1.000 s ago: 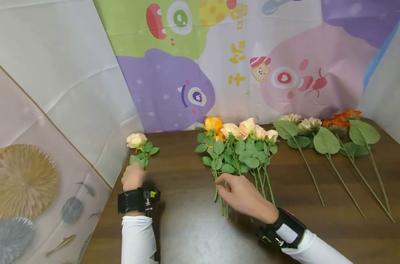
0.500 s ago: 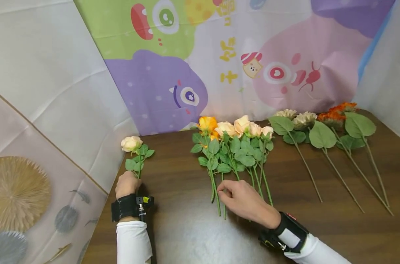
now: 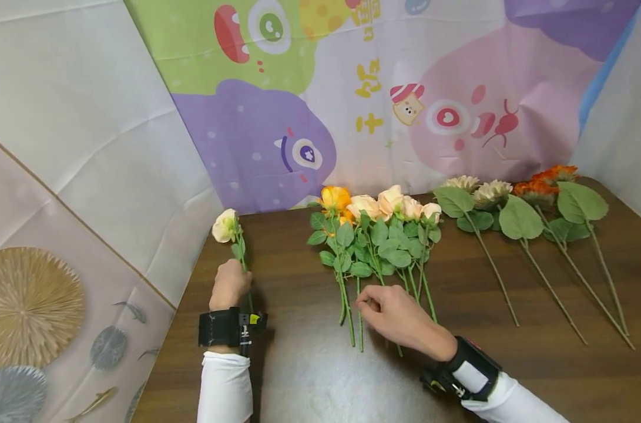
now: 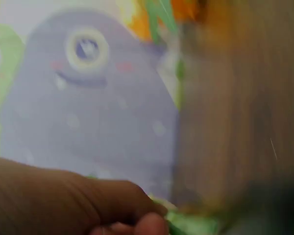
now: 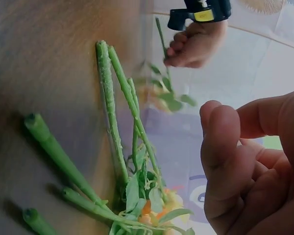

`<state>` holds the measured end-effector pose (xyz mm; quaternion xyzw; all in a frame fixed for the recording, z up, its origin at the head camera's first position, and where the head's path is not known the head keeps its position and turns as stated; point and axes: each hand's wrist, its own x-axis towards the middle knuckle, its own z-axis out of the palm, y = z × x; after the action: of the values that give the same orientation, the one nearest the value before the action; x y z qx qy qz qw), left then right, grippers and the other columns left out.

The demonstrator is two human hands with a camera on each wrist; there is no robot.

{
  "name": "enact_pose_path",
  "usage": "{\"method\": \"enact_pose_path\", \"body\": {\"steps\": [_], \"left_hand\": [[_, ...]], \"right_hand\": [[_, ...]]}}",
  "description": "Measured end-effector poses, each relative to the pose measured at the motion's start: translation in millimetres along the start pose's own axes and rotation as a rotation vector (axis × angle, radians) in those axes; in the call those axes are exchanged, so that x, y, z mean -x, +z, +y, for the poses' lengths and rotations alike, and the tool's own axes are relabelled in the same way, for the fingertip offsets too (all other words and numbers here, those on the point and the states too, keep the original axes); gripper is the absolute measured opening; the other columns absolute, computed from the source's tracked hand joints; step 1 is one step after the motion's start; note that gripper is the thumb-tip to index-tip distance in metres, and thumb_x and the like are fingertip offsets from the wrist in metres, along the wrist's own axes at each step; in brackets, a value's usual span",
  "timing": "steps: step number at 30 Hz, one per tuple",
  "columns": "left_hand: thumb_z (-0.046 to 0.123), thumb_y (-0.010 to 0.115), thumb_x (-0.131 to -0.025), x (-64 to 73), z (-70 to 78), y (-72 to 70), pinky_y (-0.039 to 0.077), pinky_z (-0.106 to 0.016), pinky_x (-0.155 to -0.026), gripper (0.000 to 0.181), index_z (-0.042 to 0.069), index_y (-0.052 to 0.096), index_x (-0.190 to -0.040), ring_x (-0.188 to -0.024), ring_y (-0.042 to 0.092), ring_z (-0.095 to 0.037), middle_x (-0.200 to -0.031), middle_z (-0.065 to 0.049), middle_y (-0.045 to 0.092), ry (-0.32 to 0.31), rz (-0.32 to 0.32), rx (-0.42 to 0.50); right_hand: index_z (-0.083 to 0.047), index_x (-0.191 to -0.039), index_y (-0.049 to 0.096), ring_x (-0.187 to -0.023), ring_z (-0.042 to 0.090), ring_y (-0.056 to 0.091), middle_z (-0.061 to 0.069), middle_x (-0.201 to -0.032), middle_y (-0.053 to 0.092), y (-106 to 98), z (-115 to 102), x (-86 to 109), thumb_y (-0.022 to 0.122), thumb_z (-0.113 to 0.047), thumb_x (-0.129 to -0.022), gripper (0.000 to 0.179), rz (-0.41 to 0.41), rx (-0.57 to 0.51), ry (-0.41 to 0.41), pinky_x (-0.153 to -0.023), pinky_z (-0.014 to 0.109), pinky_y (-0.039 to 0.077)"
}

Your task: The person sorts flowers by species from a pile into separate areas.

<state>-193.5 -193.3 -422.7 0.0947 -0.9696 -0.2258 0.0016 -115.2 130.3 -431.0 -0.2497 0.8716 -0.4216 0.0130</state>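
A pale cream rose at the table's left is held by its green stem in my left hand, thumb and fingers closed around it. In the left wrist view only part of that hand shows, with blurred green at the fingertips. My right hand hovers over the lower stems of a row of roses, its fingers loosely curled with nothing between them. That row has an orange rose at its left and several peach roses beside it. In the right wrist view, the cut green stems lie beside the hand.
To the right lie cream flowers and orange flowers on long stems with broad leaves. A cartoon-printed cloth hangs behind the brown wooden table. Another patterned cloth hangs along the left side.
The left hand has shifted the cream rose slightly, first toward the near side, then right, and the bloom has turned. The right hand has stayed almost in place over the stems.
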Motion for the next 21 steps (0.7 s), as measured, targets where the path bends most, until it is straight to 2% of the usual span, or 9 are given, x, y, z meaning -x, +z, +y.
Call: {"method": "enact_pose_path", "body": {"steps": [3,7,10,15,18,21], "left_hand": [[0.003,0.048,-0.078,5.2,24.6,-0.2,0.030,-0.030,-0.041,0.033,0.012,0.034,-0.049,-0.043,0.035,-0.017,-0.051,0.000,0.032,0.149,0.045,0.034],[0.002,0.044,-0.080,18.6,61.1,0.4,0.026,-0.027,-0.039,0.035,0.013,0.030,-0.050,-0.038,0.026,-0.012,-0.048,0.003,0.025,0.319,0.068,0.102],[0.004,0.043,-0.085,33.1,87.1,4.7,0.027,-0.026,-0.041,0.027,0.010,0.037,-0.060,-0.039,0.027,-0.012,-0.050,0.001,0.030,0.427,0.074,0.165],[0.009,0.043,-0.091,58.9,121.5,16.6,0.033,-0.026,-0.042,0.011,0.009,0.047,-0.080,-0.044,0.040,-0.012,-0.058,-0.001,0.049,0.578,0.046,0.293],[0.010,0.044,-0.092,71.0,134.9,23.4,0.035,-0.025,-0.041,0.009,0.009,0.047,-0.084,-0.045,0.044,-0.010,-0.061,0.000,0.056,0.670,0.024,0.359],[0.009,0.045,-0.092,80.2,143.6,27.7,0.034,-0.023,-0.041,0.007,0.009,0.046,-0.085,-0.044,0.042,-0.008,-0.061,0.001,0.055,0.747,0.017,0.416]], "right_hand": [[-0.020,-0.092,0.065,-0.039,0.005,0.043,-0.007,-0.059,0.055,-3,1,-0.3,0.053,-0.016,-0.091,0.013,0.021,-0.012,-0.013,-0.041,0.022,0.035],[-0.019,-0.098,0.063,-0.052,0.005,0.052,-0.001,-0.075,0.064,-7,1,-0.9,0.053,-0.017,-0.091,0.013,0.052,-0.038,-0.017,-0.049,0.027,0.046],[-0.016,-0.103,0.062,-0.055,0.005,0.054,0.001,-0.084,0.066,-12,-1,-1.0,0.053,-0.019,-0.092,0.015,0.085,-0.066,-0.023,-0.051,0.029,0.048],[-0.016,-0.111,0.058,-0.051,0.010,0.052,-0.001,-0.086,0.065,-17,-4,-1.3,0.055,-0.023,-0.092,0.021,0.168,-0.096,-0.059,-0.045,0.029,0.046],[-0.017,-0.112,0.057,-0.051,0.010,0.052,-0.003,-0.085,0.064,-20,-6,-1.0,0.055,-0.026,-0.093,0.022,0.190,-0.106,-0.062,-0.044,0.029,0.044],[-0.017,-0.109,0.059,-0.053,0.009,0.053,-0.004,-0.085,0.064,-23,-8,0.4,0.055,-0.027,-0.092,0.020,0.172,-0.115,-0.053,-0.045,0.029,0.045]]}}
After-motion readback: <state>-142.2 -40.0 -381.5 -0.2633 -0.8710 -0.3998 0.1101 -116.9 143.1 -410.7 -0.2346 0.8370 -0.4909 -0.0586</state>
